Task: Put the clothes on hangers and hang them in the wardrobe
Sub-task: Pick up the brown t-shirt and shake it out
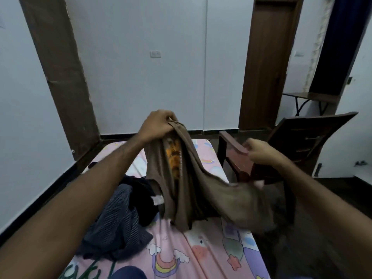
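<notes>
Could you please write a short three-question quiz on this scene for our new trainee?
1. True or false: the left hand grips the brown T-shirt with an orange print.
2. Where is the pile of dark clothes? A) on the pink cartoon-print bed sheet B) on the brown wooden chair
3. Is a hanger visible?

Key: 1 true; 2 A; 3 no.

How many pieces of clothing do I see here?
3 at least: a brown T-shirt held up by the left hand, a striped garment and a black one heaped on the bed; more may be hidden.
</notes>
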The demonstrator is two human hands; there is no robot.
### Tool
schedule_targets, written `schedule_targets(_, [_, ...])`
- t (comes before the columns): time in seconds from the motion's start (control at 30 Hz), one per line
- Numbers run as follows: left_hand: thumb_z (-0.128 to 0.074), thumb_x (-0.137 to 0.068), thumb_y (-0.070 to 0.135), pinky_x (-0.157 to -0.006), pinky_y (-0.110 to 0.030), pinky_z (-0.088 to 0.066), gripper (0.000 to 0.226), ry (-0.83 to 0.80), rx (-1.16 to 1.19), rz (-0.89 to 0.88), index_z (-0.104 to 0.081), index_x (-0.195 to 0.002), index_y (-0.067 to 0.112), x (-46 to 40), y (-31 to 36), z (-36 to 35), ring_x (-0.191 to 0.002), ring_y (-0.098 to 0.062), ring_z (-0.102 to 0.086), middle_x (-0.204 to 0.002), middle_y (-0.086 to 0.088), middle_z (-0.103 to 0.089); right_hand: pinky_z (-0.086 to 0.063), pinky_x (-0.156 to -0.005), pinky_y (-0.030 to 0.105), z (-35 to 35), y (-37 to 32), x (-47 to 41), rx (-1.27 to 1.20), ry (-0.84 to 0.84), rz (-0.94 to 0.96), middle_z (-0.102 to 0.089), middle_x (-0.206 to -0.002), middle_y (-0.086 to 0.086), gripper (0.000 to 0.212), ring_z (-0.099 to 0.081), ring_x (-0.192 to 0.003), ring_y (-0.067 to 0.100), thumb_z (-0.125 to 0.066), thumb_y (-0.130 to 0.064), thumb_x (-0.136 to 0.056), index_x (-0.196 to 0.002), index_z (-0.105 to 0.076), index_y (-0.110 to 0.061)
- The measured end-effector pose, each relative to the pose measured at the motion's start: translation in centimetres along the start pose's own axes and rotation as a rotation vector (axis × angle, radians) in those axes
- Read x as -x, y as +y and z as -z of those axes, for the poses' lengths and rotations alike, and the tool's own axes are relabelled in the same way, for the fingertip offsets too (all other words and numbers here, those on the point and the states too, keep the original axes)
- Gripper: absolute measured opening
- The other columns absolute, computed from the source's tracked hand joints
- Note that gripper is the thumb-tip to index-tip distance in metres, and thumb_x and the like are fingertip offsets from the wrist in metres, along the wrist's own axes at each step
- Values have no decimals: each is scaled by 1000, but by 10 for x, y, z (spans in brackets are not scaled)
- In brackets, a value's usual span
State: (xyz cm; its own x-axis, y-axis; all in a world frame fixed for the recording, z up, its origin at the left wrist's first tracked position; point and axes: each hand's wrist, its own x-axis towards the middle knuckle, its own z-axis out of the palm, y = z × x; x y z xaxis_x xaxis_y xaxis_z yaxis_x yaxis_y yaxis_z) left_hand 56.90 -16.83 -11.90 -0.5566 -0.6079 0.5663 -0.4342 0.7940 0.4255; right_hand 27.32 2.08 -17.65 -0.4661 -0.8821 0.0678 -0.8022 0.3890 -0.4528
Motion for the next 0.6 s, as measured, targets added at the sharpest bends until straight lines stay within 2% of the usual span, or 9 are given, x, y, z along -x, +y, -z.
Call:
schedule_targets(0.07, [-60, -68, 36, -76, -33, -54, 20, -36, -53, -81, -72, -83, 28, 1, 24, -11, -80, -12, -67, -78, 11, -71, -47, -95, 27, -13, -35, 10, -375, -68, 242, -56, -138, 2, 59, -54, -129, 19, -73, -5, -88, -142, -48, -12])
schedule_targets(0.13, [-66, -72, 32, -69, -33, -51, 14, -47, -37, -163, -69, -85, 26, -1, 47, -22, -71, -8, -61, -70, 10, -64, -50, -98, 23, -25, -74, 17, -584, -202, 400, -58, -137, -6, 74, -56, -127, 9, -84, -16, -82, -144, -44, -19])
schedule_targets(0.2, [-73, -76, 20, -61, -29, -44, 17, -98, 71, -200, -66, -91, 22, 0, 60, -25, -62, -7, -53, -65, 7, -58, -56, -95, 30, -35, -99, 9, -578, -178, 473, -69, -121, -1, 61, -66, -112, 7, -87, -22, -79, -132, -57, -16])
schedule_targets(0.27, [-78, -77, 16, -60, -25, -39, 31, -212, 175, -162, -61, -103, 21, 3, 60, -20, -62, -8, -52, -66, 2, -58, -55, -80, 43, -35, -108, 0, -585, -81, 473, -73, -95, 7, 39, -68, -89, 14, -79, -28, -75, -106, -68, -7])
schedule_targets(0.33, [-79, -77, 13, -58, -20, -41, 43, -355, 213, -40, -56, -112, 22, 13, 46, -16, -64, -4, -55, -73, 5, -60, -45, -71, 39, -24, -101, -5, -667, -34, 439, -64, -80, 9, 22, -58, -77, 18, -70, -19, -81, -90, -66, 1])
schedule_targets(0.4, [-74, -76, 8, -53, -19, -43, 38, -447, 188, 51, -58, -105, 24, 27, 24, -18, -59, -1, -55, -74, 9, -60, -47, -72, 35, -11, -90, -4, -781, -53, 403, -65, -83, 10, 7, -61, -80, 22, -61, -6, -94, -94, -66, -2])
schedule_targets(0.47, [-67, -70, 11, -50, -25, -40, 23, -494, 193, 80, -63, -90, 20, 41, 3, -29, -54, -9, -50, -67, 8, -56, -52, -78, 37, -4, -81, -3, -902, -118, 390, -67, -88, 12, 10, -64, -85, 27, -56, -5, -98, -98, -66, -6])
schedule_targets(0.53, [-66, -67, 16, -57, -28, -39, 17, -471, 246, 107, -64, -83, 13, 49, -8, -40, -57, -10, -48, -64, 7, -54, -53, -80, 40, 0, -76, -4, -988, -152, 351, -68, -88, 11, 13, -65, -84, 28, -52, -4, -100, -97, -65, -8])
schedule_targets(0.6, [-78, -74, 12, -65, -24, -46, 21, -430, 420, 161, -68, -93, 11, 49, -10, -45, -67, -7, -57, -72, 5, -65, -53, -79, 41, 0, -69, -7, -1022, -105, 283, -68, -84, 9, 18, -67, -79, 24, -49, -2, -100, -93, -65, -10])
